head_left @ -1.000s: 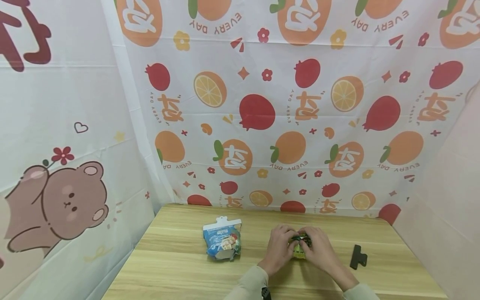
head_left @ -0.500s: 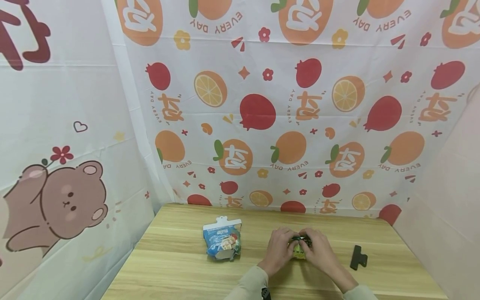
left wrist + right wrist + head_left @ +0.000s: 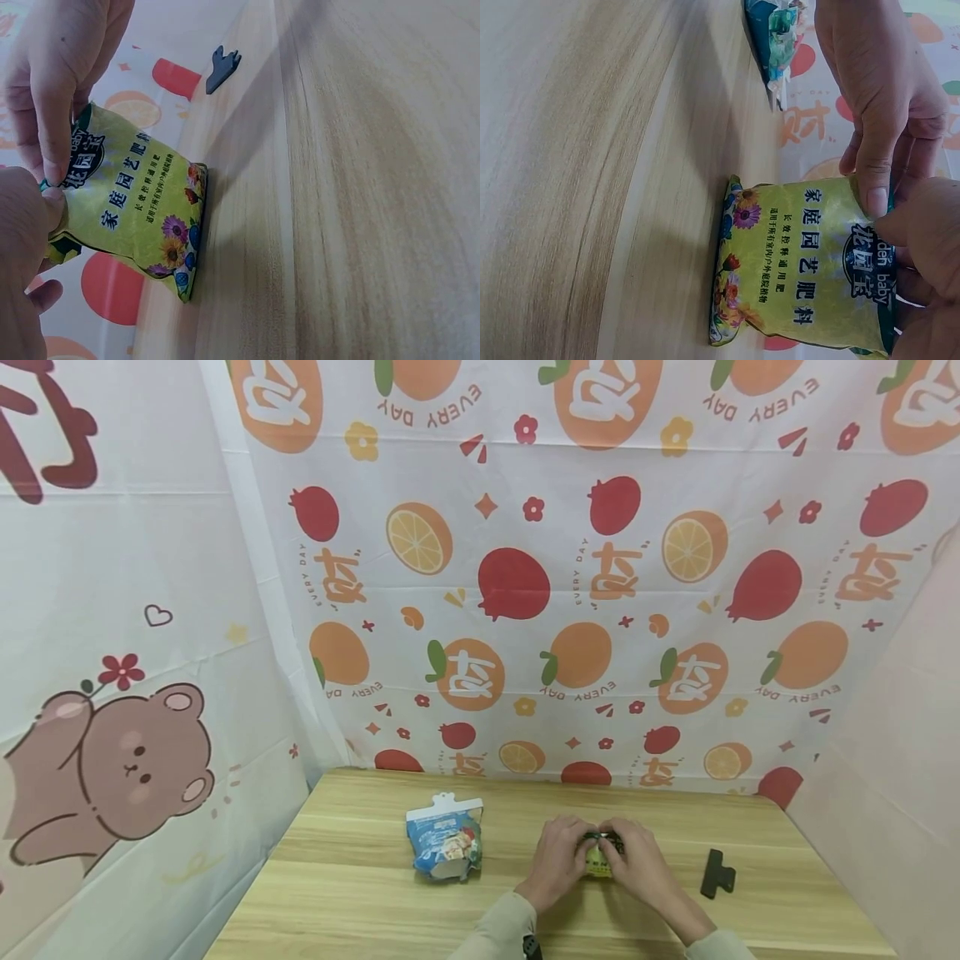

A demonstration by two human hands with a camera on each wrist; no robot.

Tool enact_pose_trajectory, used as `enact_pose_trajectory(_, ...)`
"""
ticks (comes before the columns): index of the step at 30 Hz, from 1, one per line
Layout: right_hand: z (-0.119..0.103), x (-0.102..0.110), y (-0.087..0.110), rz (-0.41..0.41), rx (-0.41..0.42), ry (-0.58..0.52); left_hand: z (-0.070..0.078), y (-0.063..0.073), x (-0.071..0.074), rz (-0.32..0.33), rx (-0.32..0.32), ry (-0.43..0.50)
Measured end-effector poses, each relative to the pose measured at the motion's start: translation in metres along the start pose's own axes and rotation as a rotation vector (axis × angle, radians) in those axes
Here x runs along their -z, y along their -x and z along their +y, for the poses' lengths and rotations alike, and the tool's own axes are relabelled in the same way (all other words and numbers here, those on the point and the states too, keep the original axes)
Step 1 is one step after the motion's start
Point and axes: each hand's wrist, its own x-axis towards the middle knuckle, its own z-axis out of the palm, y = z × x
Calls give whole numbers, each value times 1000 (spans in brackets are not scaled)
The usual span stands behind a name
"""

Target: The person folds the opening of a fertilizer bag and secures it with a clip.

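Note:
A yellow-green fertilizer bag (image 3: pixel 597 866) with printed flowers stands upright on the table between both hands. My left hand (image 3: pixel 557 853) pinches the dark green top edge on one side, and my right hand (image 3: pixel 639 857) pinches it on the other, thumbs close together. In the left wrist view the bag's printed front (image 3: pixel 142 202) faces the camera, its top edge partly folded under the fingers. From the right wrist the same bag (image 3: pixel 802 262) shows its full label, with its bottom on the wood. Fingers behind the top edge are partly hidden.
To the left stands a blue printed bag (image 3: pixel 447 845) with a white clip (image 3: pixel 444 809) across its top. A black clip (image 3: pixel 717 874) lies on the wooden table (image 3: pixel 337 877) to the right. Patterned cloth (image 3: pixel 525 660) hangs behind the table.
Both hands stay at the bag's top edge, with only slight finger movement. The bag, the blue bag and the black clip keep their places.

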Motion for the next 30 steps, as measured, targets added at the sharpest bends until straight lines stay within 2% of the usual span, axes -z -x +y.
enact_pose_trajectory(9, 0, 3, 0, -53, -72, -24, 2, 0, 1, -10, 26, 47)
enact_pose_trajectory(23, 8, 3, -1, -42, -37, 6, 1, -3, 7, -12, 45, 116)
enact_pose_trajectory(30, 8, 5, -2, -51, -64, -11, 0, -3, 8, -36, 81, 127)
